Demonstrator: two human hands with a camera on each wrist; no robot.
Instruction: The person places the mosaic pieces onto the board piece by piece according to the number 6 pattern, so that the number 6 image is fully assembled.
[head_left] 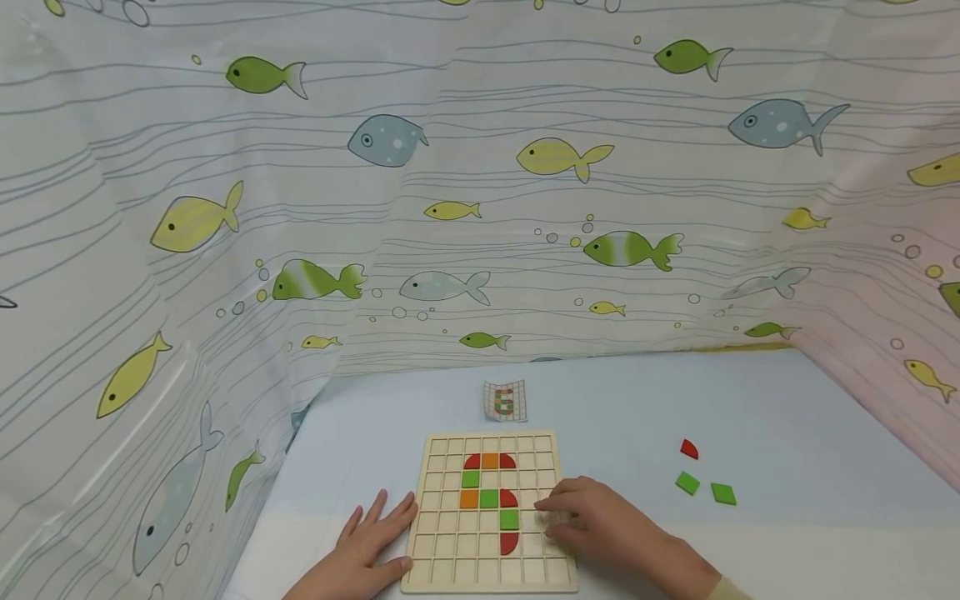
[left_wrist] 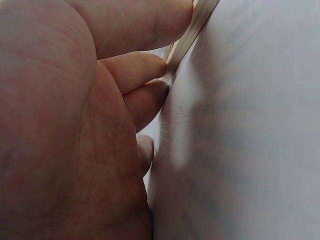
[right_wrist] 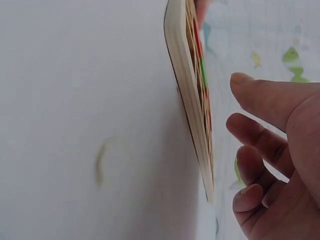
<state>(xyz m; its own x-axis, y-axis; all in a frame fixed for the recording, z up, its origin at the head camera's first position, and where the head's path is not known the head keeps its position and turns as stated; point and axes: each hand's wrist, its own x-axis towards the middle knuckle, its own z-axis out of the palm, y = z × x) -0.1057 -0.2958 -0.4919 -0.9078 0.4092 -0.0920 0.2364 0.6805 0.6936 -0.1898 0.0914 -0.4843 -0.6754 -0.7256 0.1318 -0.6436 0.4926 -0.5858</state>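
Note:
A square wooden grid board (head_left: 442,546) lies flat, with red quarter-round, orange square and green square tiles (head_left: 489,498) set in several of its cells. My left hand (head_left: 360,546) rests flat, fingers spread, at the board's left edge; thumb and fingertips touch that edge, also seen in the left wrist view. Over the board's right side hovers my right hand (head_left: 600,521). In the right wrist view, its thumb and loosely bent fingers (right_wrist: 245,127) stand apart with nothing between them. The lowest tile near this hand is a red quarter-round (head_left: 509,543).
A small paper card (head_left: 506,402) printed with a coloured grid pattern lies behind the board. To the right are a loose red quarter-round tile (head_left: 689,450) and two green tiles (head_left: 687,483). A fish-patterned curtain (head_left: 525,250) encloses the table at the back and sides.

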